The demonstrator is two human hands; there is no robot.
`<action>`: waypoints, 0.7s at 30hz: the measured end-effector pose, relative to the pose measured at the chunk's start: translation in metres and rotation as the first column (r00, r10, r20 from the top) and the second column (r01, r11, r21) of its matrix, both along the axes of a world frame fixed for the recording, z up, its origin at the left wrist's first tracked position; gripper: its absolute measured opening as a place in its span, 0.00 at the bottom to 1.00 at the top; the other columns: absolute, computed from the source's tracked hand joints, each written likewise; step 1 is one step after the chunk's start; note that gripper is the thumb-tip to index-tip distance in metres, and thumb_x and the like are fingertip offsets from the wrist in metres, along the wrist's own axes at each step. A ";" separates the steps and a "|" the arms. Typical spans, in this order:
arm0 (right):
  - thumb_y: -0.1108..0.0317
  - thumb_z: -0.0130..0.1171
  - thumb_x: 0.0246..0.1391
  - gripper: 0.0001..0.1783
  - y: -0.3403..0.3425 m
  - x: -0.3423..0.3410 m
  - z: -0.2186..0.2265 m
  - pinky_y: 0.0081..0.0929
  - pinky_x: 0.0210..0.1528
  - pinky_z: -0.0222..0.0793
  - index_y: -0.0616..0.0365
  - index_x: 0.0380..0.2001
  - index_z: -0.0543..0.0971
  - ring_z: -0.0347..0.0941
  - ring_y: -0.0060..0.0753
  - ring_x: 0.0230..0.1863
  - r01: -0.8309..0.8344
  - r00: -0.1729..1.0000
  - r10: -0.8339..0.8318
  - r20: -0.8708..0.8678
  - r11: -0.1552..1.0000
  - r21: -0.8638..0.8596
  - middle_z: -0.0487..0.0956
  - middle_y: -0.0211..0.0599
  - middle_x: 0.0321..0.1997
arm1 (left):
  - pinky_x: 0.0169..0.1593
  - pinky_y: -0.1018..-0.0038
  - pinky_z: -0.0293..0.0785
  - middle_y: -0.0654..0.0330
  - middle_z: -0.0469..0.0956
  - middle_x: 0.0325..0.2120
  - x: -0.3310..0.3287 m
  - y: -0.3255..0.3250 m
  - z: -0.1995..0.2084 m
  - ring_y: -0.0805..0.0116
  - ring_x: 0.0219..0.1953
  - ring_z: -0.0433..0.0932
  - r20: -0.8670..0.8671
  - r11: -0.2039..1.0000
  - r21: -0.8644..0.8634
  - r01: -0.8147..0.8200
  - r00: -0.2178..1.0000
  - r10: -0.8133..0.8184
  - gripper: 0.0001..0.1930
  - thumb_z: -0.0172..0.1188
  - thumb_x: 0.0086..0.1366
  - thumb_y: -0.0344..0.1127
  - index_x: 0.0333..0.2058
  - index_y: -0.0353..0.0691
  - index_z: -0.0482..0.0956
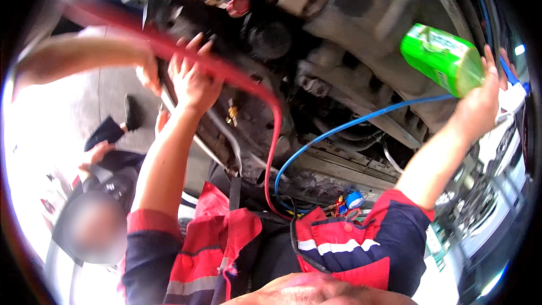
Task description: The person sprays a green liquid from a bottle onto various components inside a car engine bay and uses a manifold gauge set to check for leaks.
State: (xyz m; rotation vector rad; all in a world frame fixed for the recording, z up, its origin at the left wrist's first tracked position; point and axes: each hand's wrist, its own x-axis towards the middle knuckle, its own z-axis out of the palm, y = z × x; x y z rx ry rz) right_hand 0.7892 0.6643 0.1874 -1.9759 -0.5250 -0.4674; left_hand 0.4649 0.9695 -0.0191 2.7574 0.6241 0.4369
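Up at the right, my right hand [480,101] is closed around the base of a bright green container [435,56] with a printed label, held tilted over the engine bay. My left hand [195,82] reaches to the bay's left edge with its fingers stretched out and apart. A thick red hose [248,82] crosses in front of those fingers; whether they touch it I cannot tell. The hose bends down toward my chest. A thinner blue hose [339,129] arcs from near my jacket toward my right hand. Near my left wrist is a brass fitting [232,112].
Another person's arm [84,59] comes in from the left, its hand [148,73] beside mine. A second person [107,192] is at lower left. A blue-capped gauge [354,200] sits near my jacket. A red round knob [238,6] is at the top.
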 end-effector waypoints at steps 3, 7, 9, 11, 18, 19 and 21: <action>0.77 0.51 0.61 0.12 0.019 -0.022 0.019 0.32 0.56 0.75 0.72 0.45 0.76 0.79 0.36 0.51 -0.118 0.992 0.122 0.033 0.987 -0.114 0.78 0.51 0.58 | 0.69 0.51 0.57 0.63 0.73 0.61 -0.002 0.001 -0.006 0.51 0.68 0.64 0.038 0.998 -0.006 -0.055 0.998 0.056 0.23 0.67 0.57 0.44 0.52 0.49 0.80; 0.79 0.52 0.54 0.09 0.040 -0.079 0.042 0.27 0.51 0.73 0.72 0.37 0.78 0.80 0.33 0.46 -0.483 0.867 0.487 -0.110 0.764 -0.428 0.79 0.55 0.57 | 0.69 0.53 0.57 0.65 0.75 0.59 -0.002 0.002 -0.006 0.56 0.68 0.65 0.135 0.997 -0.010 -0.082 0.987 0.083 0.20 0.66 0.57 0.45 0.49 0.50 0.83; 0.78 0.54 0.54 0.18 0.053 -0.097 0.020 0.22 0.45 0.72 0.73 0.48 0.78 0.78 0.24 0.39 -0.574 0.778 0.404 -0.481 0.768 -0.283 0.81 0.50 0.54 | 0.69 0.55 0.58 0.66 0.74 0.60 -0.001 -0.003 -0.011 0.55 0.68 0.64 0.115 0.998 -0.022 -0.065 0.991 0.067 0.21 0.67 0.58 0.43 0.50 0.50 0.82; 0.77 0.54 0.54 0.21 0.075 -0.106 -0.003 0.21 0.42 0.73 0.71 0.51 0.78 0.77 0.21 0.36 -0.667 0.546 0.427 -0.721 0.742 -0.065 0.82 0.47 0.52 | 0.69 0.56 0.57 0.67 0.74 0.60 -0.001 -0.003 -0.012 0.57 0.69 0.64 0.107 0.997 -0.025 -0.078 0.991 0.080 0.20 0.66 0.58 0.44 0.50 0.50 0.82; 0.72 0.55 0.54 0.17 0.138 -0.135 -0.086 0.22 0.38 0.73 0.69 0.46 0.80 0.76 0.22 0.31 -0.707 0.331 0.343 -0.879 0.707 0.010 0.82 0.38 0.38 | 0.68 0.49 0.60 0.58 0.75 0.57 -0.008 0.003 -0.006 0.50 0.67 0.64 0.165 0.990 -0.136 -0.034 0.985 0.057 0.21 0.66 0.55 0.44 0.46 0.42 0.82; 0.72 0.55 0.54 0.18 0.143 -0.136 -0.089 0.20 0.37 0.71 0.68 0.47 0.80 0.74 0.20 0.31 -0.763 0.367 0.318 -0.874 0.640 -0.088 0.83 0.41 0.44 | 0.67 0.49 0.60 0.58 0.75 0.57 -0.008 0.004 -0.005 0.50 0.67 0.64 0.180 0.990 -0.134 -0.029 0.982 0.053 0.21 0.66 0.55 0.44 0.46 0.42 0.82; 0.71 0.55 0.54 0.16 0.151 -0.142 -0.094 0.21 0.37 0.71 0.67 0.45 0.80 0.73 0.21 0.31 -0.756 0.336 0.306 -0.891 0.651 -0.061 0.83 0.39 0.43 | 0.67 0.49 0.61 0.58 0.75 0.56 -0.007 0.005 -0.005 0.51 0.67 0.64 0.202 0.991 -0.126 -0.034 0.978 0.059 0.21 0.66 0.55 0.44 0.46 0.42 0.82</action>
